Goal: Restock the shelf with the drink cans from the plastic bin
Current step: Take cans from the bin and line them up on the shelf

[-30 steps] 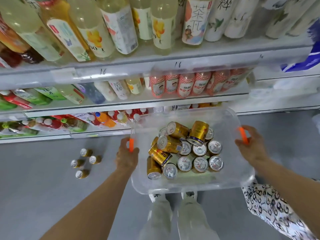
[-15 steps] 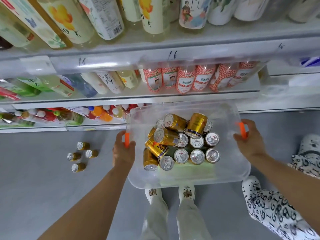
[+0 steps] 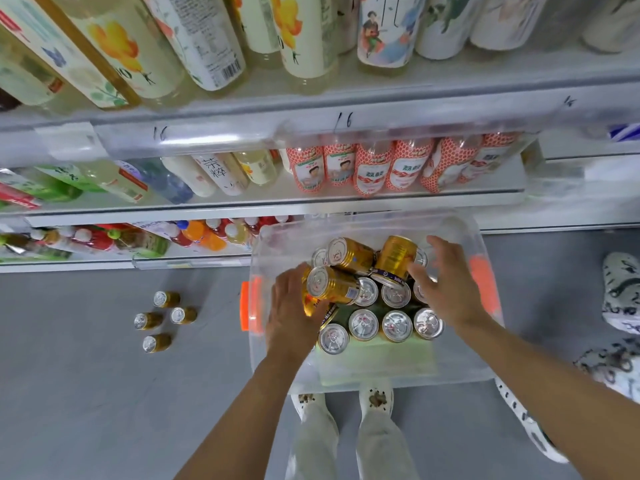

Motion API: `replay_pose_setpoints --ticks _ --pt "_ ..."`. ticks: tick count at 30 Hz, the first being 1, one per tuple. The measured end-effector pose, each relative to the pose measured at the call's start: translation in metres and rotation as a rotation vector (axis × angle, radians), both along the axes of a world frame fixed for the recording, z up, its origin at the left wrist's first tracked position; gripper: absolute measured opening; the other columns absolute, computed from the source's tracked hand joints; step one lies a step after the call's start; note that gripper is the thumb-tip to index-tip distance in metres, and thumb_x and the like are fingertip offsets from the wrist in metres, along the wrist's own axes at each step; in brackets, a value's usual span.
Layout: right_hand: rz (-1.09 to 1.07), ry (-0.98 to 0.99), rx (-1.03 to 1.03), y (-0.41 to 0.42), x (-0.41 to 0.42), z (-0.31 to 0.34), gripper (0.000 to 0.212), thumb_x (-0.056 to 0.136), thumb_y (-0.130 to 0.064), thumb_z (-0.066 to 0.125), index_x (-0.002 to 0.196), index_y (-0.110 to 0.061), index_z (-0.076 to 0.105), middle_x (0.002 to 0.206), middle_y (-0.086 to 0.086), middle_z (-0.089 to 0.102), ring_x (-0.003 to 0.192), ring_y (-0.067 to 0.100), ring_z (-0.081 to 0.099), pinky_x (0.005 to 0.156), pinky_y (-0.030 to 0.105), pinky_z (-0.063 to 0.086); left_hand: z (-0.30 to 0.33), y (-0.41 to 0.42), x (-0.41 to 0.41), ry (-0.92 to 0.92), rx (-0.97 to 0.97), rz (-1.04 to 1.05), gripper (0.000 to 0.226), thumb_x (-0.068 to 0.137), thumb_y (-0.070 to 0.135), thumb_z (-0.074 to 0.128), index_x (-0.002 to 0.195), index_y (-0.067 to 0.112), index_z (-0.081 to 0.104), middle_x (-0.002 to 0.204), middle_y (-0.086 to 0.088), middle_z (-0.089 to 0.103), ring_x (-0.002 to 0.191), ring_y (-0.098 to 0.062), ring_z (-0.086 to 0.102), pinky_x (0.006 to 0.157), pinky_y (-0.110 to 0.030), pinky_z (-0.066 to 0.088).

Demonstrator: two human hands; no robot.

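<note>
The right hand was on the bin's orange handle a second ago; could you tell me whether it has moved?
Yes. The right hand has left the orange handle and moved inward over the cans in the bin.

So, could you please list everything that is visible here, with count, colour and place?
plastic bin: one, clear with orange handles, on the floor before the shelf
drink cans in the bin: more than a dozen, gold with silver tops, some upright, some lying on top
drink cans on the floor: four, gold, upright, left of the bin
red-patterned bottles: about six, middle shelf
pale tea bottles: many, cream and yellow labels, top shelf
mixed bottles: red, orange, green, lowest shelf at left
floor: grey
shoes: two, white, under the bin
left hand: on the cans at the bin's left
right hand: open, over the cans at right
</note>
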State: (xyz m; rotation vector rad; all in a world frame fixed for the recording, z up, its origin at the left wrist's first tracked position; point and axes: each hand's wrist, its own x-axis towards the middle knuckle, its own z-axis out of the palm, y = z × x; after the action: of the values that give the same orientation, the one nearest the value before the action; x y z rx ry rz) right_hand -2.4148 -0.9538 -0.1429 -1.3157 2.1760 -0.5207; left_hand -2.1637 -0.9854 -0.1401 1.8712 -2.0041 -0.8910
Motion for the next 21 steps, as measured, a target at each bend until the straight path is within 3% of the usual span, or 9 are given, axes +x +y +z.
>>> replay_pose_setpoints --ticks 3,5,11,14,18,21 --pt "-0.273 -0.197 0.219 -0.023 0.006 -0.025 0.081 0.078 -0.061 0.056 0.131 -0.001 0.041 0.126 0.021 0.052 0.112 0.035 0.053 0.09 0.041 0.045 -0.019 -0.012 -0.008 0.031 0.258 0.013 0.09 0.076 0.04 0.078 0.149 0.022 0.027 0.146 -0.003 0.035 0.133 -0.022 0.037 0.1 -0.037 0.04" --pt "-0.39 -0.274 0.326 -0.038 0.008 -0.036 0.085 0.078 -0.064 0.059 0.133 -0.002 0.036 0.128 0.021 0.052 0.111 0.038 0.056 0.091 0.048 0.049 -0.031 -0.022 -0.011 0.016 0.325 -0.034 0.101 0.071 0.044 0.08 0.15 0.023 0.022 0.146 -0.003 0.034 0.135 -0.023 0.035 0.105 -0.041 0.037" --pt "-0.469 -0.364 0.423 -0.064 0.022 -0.055 0.092 0.073 -0.062 0.068 0.135 -0.01 0.025 0.13 0.017 0.049 0.113 0.037 0.055 0.088 0.053 0.053 -0.053 -0.05 -0.017 -0.14 0.321 -0.258 0.088 0.065 0.045 0.084 0.138 0.026 0.038 0.129 -0.005 0.051 0.121 -0.026 0.048 0.099 -0.04 0.042" --pt "-0.474 -0.374 0.395 -0.066 0.028 -0.06 0.094 0.073 -0.053 0.074 0.138 -0.011 0.02 0.13 0.016 0.047 0.108 0.032 0.053 0.088 0.044 0.052 -0.054 -0.06 -0.02 -0.186 0.319 -0.305 0.087 0.063 0.043 0.086 0.133 0.017 0.04 0.123 -0.008 0.056 0.112 -0.026 0.053 0.09 -0.035 0.043" --pt "-0.428 -0.379 0.323 -0.059 0.032 -0.049 0.083 0.08 -0.041 0.073 0.137 -0.007 0.022 0.12 0.014 0.048 0.093 0.026 0.051 0.075 0.035 0.044 -0.047 -0.053 -0.026 -0.2 0.335 -0.204 0.084 0.06 0.044 0.087 0.124 0.013 0.042 0.118 -0.009 0.058 0.105 -0.027 0.057 0.08 -0.032 0.041" --pt "-0.382 -0.357 0.259 -0.044 0.034 -0.031 0.075 0.08 -0.041 0.073 0.131 -0.008 0.031 0.111 0.009 0.052 0.089 0.025 0.054 0.072 0.032 0.043 -0.03 -0.037 -0.019 -0.053 0.359 -0.041 0.079 0.058 0.045 0.088 0.119 0.016 0.046 0.112 -0.002 0.06 0.1 -0.023 0.059 0.078 -0.028 0.041"
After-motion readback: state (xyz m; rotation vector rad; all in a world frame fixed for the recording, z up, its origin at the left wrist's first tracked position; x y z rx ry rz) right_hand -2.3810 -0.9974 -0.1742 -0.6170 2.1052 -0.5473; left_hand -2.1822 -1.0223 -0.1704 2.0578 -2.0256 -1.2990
